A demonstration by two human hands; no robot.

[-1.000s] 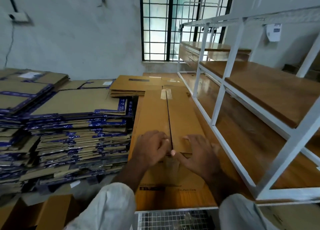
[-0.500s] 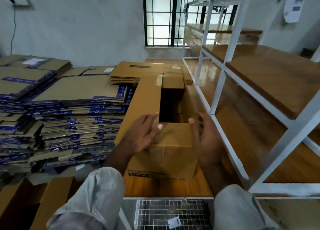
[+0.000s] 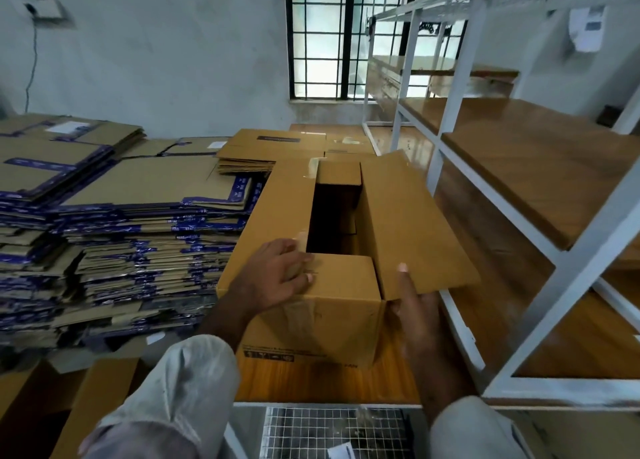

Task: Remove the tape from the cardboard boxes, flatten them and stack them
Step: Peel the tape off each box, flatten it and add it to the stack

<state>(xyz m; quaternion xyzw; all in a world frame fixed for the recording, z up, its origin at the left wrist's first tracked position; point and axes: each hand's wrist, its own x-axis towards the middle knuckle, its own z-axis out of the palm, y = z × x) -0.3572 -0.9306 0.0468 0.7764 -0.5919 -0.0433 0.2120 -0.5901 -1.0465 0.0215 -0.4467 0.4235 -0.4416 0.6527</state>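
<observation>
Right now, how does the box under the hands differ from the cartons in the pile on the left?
The box stands upright as a hollow shell with its top flaps open; the pile holds cartons pressed flat and layered. The box is plain brown with small dark print low on its near face; many cartons in the pile carry blue-purple bands. The left hand rests on the box and the right hand grips its right flap; nothing touches the pile. Both are brown cardboard.

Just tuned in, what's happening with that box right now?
A person is opening up a cardboard box that stands on the wooden shelf. The left hand lies flat on the near top flap, and the right hand grips the long right flap, which is lifted open so the dark inside shows. A tape remnant clings at the far end. The box is not flattened yet; stacks of flattened boxes lie to the left.
</observation>
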